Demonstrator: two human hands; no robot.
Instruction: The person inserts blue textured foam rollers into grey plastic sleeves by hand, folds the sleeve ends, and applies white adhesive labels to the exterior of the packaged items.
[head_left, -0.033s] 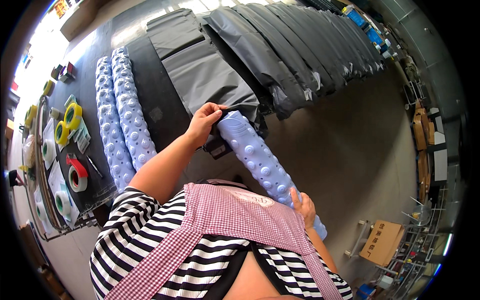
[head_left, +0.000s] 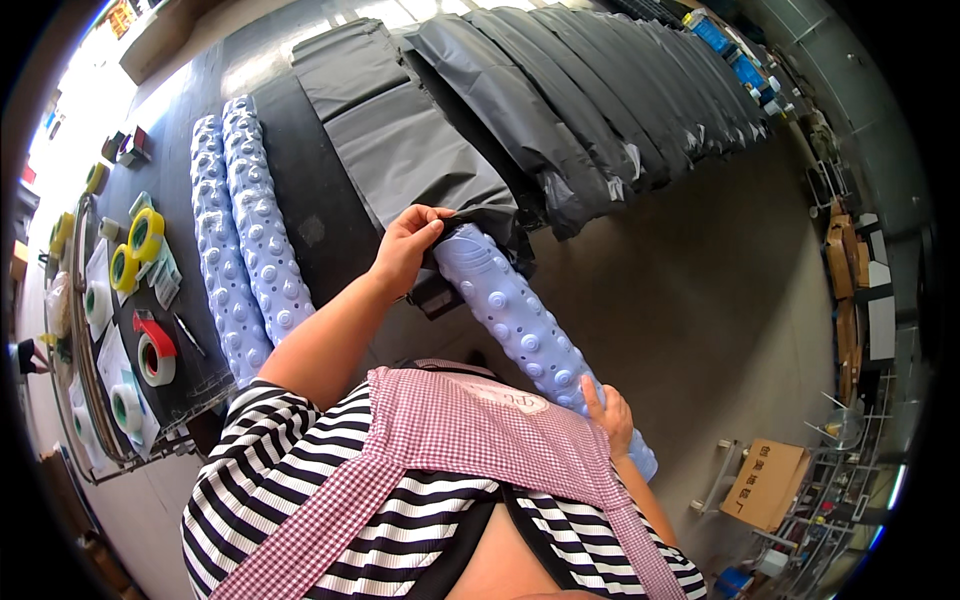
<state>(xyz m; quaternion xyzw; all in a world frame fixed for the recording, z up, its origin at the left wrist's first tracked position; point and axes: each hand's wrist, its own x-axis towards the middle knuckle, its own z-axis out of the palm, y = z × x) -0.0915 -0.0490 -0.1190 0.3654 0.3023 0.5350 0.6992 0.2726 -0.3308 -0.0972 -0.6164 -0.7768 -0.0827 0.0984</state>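
Observation:
A light-blue rolled bath mat [head_left: 528, 340], studded with suction cups, slants from the table's front edge down toward my right side. My right hand [head_left: 610, 418] is wrapped round its lower part. My left hand [head_left: 408, 245] pinches the mouth edge of a dark grey plastic bag [head_left: 400, 145] lying flat on the table. The upper end of the roll is at that mouth, close beside my left fingers. Whether its tip is inside the bag, I cannot tell. Two more rolled bath mats [head_left: 262, 220] lie side by side on the table to the left.
Several filled dark grey bags [head_left: 590, 90] lie in a row across the black table [head_left: 310, 190]. Yellow tape rolls [head_left: 146, 232], a red tape dispenser [head_left: 153, 350] and a pen [head_left: 188, 333] are at the left. A cardboard box [head_left: 765, 485] stands at the lower right.

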